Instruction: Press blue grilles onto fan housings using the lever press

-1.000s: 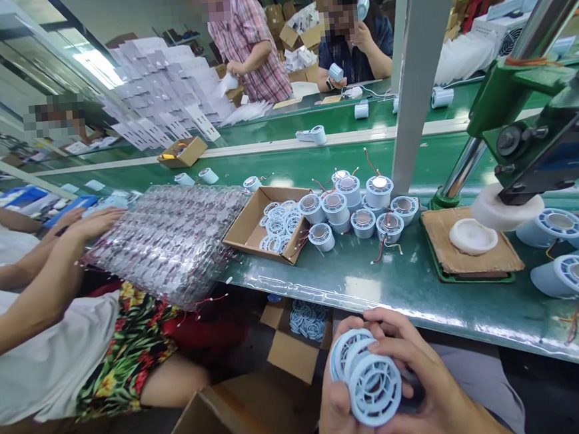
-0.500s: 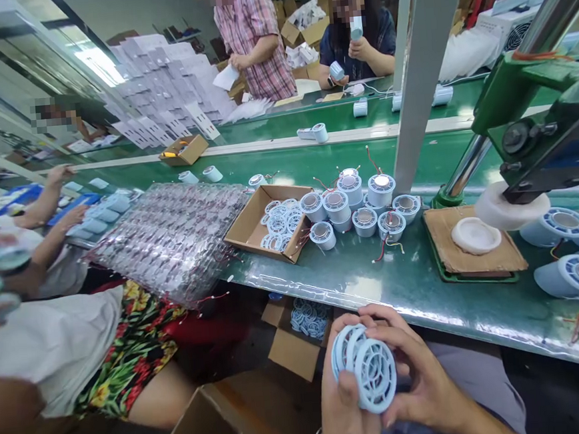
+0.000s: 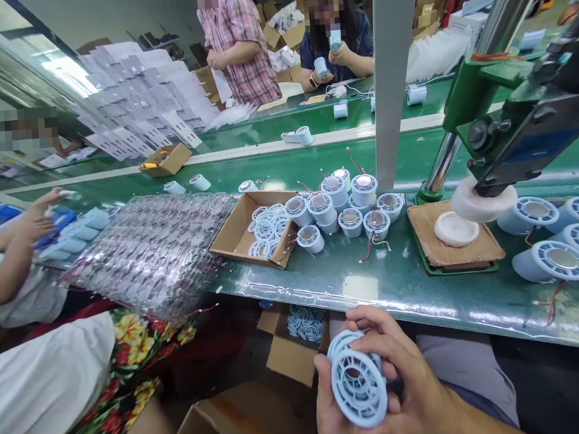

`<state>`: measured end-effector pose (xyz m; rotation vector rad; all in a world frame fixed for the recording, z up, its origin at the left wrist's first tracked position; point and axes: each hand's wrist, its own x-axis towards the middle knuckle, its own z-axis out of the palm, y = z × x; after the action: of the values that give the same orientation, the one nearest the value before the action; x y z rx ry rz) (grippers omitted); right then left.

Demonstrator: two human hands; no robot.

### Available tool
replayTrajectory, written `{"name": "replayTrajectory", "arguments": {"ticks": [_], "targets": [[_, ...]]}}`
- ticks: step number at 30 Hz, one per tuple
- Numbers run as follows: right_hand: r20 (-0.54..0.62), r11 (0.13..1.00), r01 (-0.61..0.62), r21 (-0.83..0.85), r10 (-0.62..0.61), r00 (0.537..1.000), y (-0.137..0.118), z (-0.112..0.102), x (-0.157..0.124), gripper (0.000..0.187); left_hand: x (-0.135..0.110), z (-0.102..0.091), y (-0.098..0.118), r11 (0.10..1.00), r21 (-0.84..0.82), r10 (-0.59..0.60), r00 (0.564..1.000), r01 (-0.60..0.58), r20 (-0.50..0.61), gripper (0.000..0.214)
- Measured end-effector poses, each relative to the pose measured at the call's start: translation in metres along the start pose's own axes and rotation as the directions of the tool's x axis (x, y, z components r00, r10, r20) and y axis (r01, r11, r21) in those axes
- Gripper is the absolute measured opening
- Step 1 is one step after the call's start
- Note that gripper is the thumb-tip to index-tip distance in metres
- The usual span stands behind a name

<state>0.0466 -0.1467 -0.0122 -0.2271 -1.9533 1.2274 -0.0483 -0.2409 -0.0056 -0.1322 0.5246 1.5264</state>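
Just off the bench edge, my left hand (image 3: 327, 401) cups a small stack of light blue plastic ring grilles (image 3: 346, 339) from the left. Fingers of my right hand (image 3: 407, 381) close round the right side of the front grille (image 3: 359, 391), which faces me, tilted. Beyond them on the bench is a group of light blue cylindrical housings (image 3: 350, 220) with metal discs on top and thin wires. Left of these, an open cardboard tray (image 3: 235, 231) holds more loose ring grilles (image 3: 269, 224).
A green hand press (image 3: 493, 127) stands over a cardboard-covered base (image 3: 490, 248) with a white round seat. More housings (image 3: 551, 260) sit at its right. Clear plastic trays (image 3: 146, 248) lie left, beside a seated co-worker (image 3: 45, 370). Open cartons (image 3: 288, 361) stand below the bench.
The front ring grille has turned to face me more and shifted left off the stack. My view has swung slightly right. The neighbouring co-worker's arms have moved toward the bench.
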Motion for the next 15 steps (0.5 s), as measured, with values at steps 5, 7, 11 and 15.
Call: {"name": "replayTrajectory", "arguments": {"ticks": [5,7,11,15], "targets": [[0.008,1.000,-0.011,0.024,0.010,1.000,0.000,-0.001,0.000,0.070,-0.002,-0.005,0.000,1.000,0.007,0.017,0.999,-0.017,-0.028,0.044],[0.009,0.999,-0.013,0.044,0.013,1.000,0.001,-0.001,-0.002,0.070,-0.003,-0.007,0.000,0.998,0.046,0.051,0.997,-0.048,-0.066,0.047],[0.008,0.999,-0.004,0.034,0.004,1.000,0.003,-0.002,-0.005,0.071,-0.007,-0.005,-0.002,0.958,0.179,0.250,0.958,-0.224,-0.140,0.058],[0.026,1.000,-0.026,0.016,0.026,0.999,0.003,-0.004,-0.007,0.069,-0.006,0.004,-0.003,0.920,0.218,0.369,0.909,-0.327,-0.192,0.059]]}}
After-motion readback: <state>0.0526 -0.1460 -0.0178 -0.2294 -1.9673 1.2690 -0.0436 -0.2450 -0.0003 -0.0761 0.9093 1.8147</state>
